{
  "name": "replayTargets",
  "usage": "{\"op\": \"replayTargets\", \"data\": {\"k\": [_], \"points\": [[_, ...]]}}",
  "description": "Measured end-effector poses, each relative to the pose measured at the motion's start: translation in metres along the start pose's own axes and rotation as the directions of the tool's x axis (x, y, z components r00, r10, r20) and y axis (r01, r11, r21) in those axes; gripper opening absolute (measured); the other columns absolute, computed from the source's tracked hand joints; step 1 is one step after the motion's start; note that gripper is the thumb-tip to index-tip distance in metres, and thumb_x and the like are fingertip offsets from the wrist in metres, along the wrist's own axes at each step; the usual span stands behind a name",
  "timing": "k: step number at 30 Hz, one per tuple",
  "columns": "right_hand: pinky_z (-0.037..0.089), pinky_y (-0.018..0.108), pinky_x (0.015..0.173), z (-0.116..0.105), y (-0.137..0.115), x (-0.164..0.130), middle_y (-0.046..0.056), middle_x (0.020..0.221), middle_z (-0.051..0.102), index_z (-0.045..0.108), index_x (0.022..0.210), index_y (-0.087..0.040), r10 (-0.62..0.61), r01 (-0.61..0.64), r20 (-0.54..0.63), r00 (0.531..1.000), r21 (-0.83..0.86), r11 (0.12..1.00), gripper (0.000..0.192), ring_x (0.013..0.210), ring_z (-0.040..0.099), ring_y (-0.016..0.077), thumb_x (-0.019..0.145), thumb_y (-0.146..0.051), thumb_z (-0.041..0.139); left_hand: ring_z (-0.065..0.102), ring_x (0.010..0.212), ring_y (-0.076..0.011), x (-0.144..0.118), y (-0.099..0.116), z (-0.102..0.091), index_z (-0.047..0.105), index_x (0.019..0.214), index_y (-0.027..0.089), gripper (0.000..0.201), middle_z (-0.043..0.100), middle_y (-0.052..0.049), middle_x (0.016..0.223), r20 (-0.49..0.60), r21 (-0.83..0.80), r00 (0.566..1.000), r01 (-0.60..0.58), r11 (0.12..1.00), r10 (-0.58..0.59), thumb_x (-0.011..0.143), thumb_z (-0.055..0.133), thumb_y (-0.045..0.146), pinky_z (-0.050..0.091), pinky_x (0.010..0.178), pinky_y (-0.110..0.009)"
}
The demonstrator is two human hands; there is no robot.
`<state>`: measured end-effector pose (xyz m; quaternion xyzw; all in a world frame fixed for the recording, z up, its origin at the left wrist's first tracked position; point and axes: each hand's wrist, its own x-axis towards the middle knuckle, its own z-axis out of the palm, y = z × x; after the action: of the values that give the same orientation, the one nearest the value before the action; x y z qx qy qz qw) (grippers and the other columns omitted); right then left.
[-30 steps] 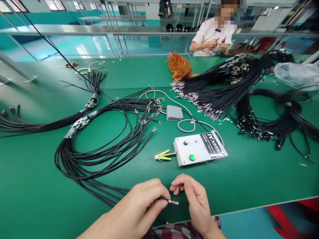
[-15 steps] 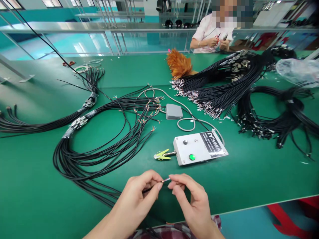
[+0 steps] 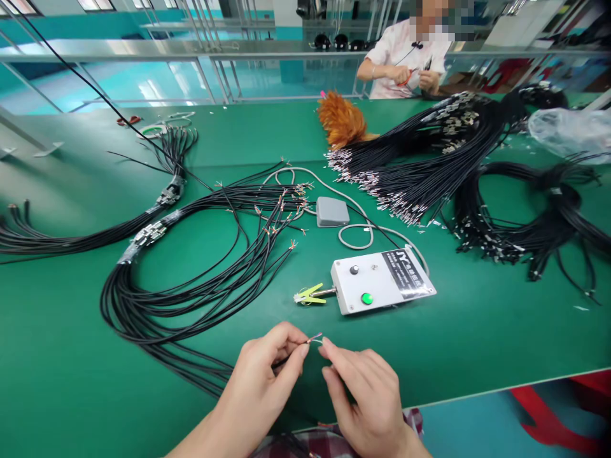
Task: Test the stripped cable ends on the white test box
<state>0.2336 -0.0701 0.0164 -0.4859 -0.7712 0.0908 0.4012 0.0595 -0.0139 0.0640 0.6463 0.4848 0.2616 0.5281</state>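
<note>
"jy" on white box's label point(image 3: 409, 275)

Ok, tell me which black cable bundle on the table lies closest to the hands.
The looped bundle left of the white box; it runs toward the left hand, unlike the far bundles.

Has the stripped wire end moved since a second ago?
Yes. The wire end, pinched in the left hand, rose up the picture toward the white control box.

One head-worn camera looks forward and down across the green table point(image 3: 71, 356), close above the wearer's hands, toward the far railing point(image 3: 143, 49).
</note>
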Motion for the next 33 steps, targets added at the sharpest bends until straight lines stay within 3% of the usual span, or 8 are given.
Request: {"op": "replayTargets", "data": {"k": [8, 11, 16, 21, 24, 26, 29, 33], "points": [[0.049, 0.031, 0.061, 0.002, -0.004, 0.002, 0.008, 0.099, 0.077, 0.055, 0.132, -0.019, -0.007, 0.007, 0.013, 1.0, 0.033, 0.999, 0.044, 0.077, 0.072, 0.0191, 0.089, -0.008, 0.053, 0.051, 0.049, -0.0095, -0.001, -0.001, -0.002, 0.062, 0.082, 0.019, 0.017, 0.057, 0.004, 0.061, -0.02, 0.005, 1.0, 0.008, 1.0, -0.008, 0.093, 0.052, 0.028, 0.044, 0.047, -0.018], [0.051, 0.029, 0.065, 0.002, -0.003, 0.003, 0.006, 0.097, 0.076, 0.058, 0.126, -0.022, 0.139, -0.129, -0.047, 0.989, 0.17, 0.977, 0.039, 0.075, 0.072, 0.0169, 0.089, -0.009, 0.055, 0.052, 0.05, -0.0103, -0.001, 0.0, -0.002, 0.062, 0.082, 0.019, 0.017, 0.057, 0.004, 0.06, -0.015, -0.012, 1.0, 0.02, 1.0, -0.02, 0.092, 0.053, 0.029, 0.045, 0.049, -0.019], [0.05, 0.025, 0.059, 0.005, -0.007, 0.019, 0.002, 0.082, 0.071, 0.068, 0.096, -0.021, 0.501, -0.459, 0.05, 0.864, 0.488, 0.743, 0.011, 0.063, 0.065, 0.0133, 0.086, -0.02, 0.065, 0.054, 0.053, -0.0115, -0.003, 0.0, -0.002, 0.062, 0.082, 0.019, 0.015, 0.058, 0.003, 0.061, -0.015, -0.043, 0.999, 0.034, 0.999, -0.034, 0.091, 0.055, 0.029, 0.047, 0.05, -0.02], [0.045, 0.022, 0.05, 0.016, -0.016, 0.036, 0.0, 0.074, 0.064, 0.067, 0.077, -0.017, 0.639, -0.566, 0.224, 0.736, 0.722, 0.398, 0.014, 0.051, 0.058, 0.0091, 0.083, -0.03, 0.067, 0.05, 0.05, -0.0098, -0.003, 0.001, -0.001, 0.06, 0.079, 0.019, 0.015, 0.055, 0.004, 0.06, 0.027, -0.157, 0.997, 0.082, 0.984, -0.079, 0.089, 0.058, 0.03, 0.042, 0.046, -0.018], [0.042, 0.02, 0.046, 0.02, -0.017, 0.039, -0.001, 0.067, 0.063, 0.066, 0.077, -0.016, 0.638, -0.596, 0.391, 0.664, 0.792, 0.135, 0.024, 0.044, 0.053, 0.0071, 0.081, -0.04, 0.071, 0.043, 0.047, -0.0062, -0.002, 0.001, -0.002, 0.055, 0.082, 0.019, 0.016, 0.054, 0.005, 0.067, 0.022, -0.282, 0.989, 0.146, 0.948, -0.146, 0.087, 0.063, 0.032, 0.037, 0.043, -0.017], [0.04, 0.02, 0.046, 0.02, -0.016, 0.039, -0.002, 0.065, 0.063, 0.067, 0.079, -0.016, 0.613, -0.604, 0.463, 0.64, 0.797, 0.028, 0.028, 0.041, 0.05, 0.0062, 0.078, -0.044, 0.073, 0.044, 0.048, -0.0054, -0.001, 0.0, -0.002, 0.057, 0.091, 0.02, 0.016, 0.054, 0.004, 0.076, 0.014, -0.315, 0.988, 0.148, 0.938, -0.151, 0.085, 0.065, 0.033, 0.039, 0.045, -0.017], [0.039, 0.02, 0.046, 0.019, -0.015, 0.038, -0.003, 0.064, 0.062, 0.067, 0.078, -0.017, 0.606, -0.605, 0.489, 0.628, 0.796, -0.016, 0.032, 0.041, 0.049, 0.0058, 0.077, -0.047, 0.074, 0.057, 0.065, -0.0113, 0.002, 0.0, 0.001, 0.063, 0.102, 0.02, 0.02, 0.056, -0.002, 0.089, 0.026, -0.299, 0.996, 0.085, 0.951, -0.081, 0.086, 0.064, 0.032, 0.051, 0.06, -0.023], [0.04, 0.02, 0.047, 0.019, -0.016, 0.037, -0.003, 0.059, 0.059, 0.065, 0.077, -0.016, 0.617, -0.618, 0.444, 0.65, 0.781, 0.089, 0.033, 0.044, 0.049, 0.0069, 0.079, -0.048, 0.073, 0.059, 0.07, -0.013, 0.005, 0.0, 0.005, 0.071, 0.084, 0.018, 0.012, 0.054, -0.003, 0.088, -0.038, -0.31, 0.999, -0.003, 0.951, -0.01, 0.085, 0.066, 0.029, 0.051, 0.062, -0.023]]}}
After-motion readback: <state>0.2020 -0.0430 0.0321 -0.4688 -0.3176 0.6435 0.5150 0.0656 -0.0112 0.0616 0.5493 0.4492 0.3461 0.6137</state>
